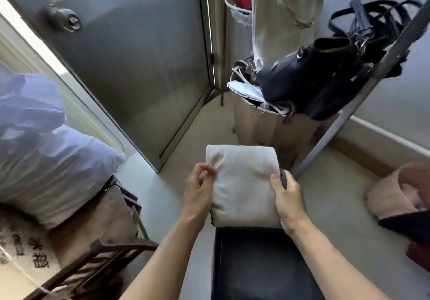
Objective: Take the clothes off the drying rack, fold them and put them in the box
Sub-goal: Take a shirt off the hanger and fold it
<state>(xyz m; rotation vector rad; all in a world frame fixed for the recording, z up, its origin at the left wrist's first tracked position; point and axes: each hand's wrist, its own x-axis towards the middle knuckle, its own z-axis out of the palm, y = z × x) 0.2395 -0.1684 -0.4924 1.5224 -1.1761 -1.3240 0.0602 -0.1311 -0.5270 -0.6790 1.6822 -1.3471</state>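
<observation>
A folded beige garment (244, 183) is held up in front of me, above the far end of a dark box (263, 265) at the bottom centre. My left hand (197, 188) is at the bundle's left edge with loosely curled fingers touching the cloth. My right hand (285, 195) grips its right edge, thumb on top and fingers underneath. A grey slanted bar of the drying rack (363, 95) runs down on the right, with a beige cloth (286, 16) hanging at the top.
A grey door (130, 67) stands ahead on the left. A cardboard box (267, 123) with papers and a black bag (318, 76) stands behind the bundle. A white pillow (53, 167) lies left. Pink and dark clothes (400, 197) lie at the right edge.
</observation>
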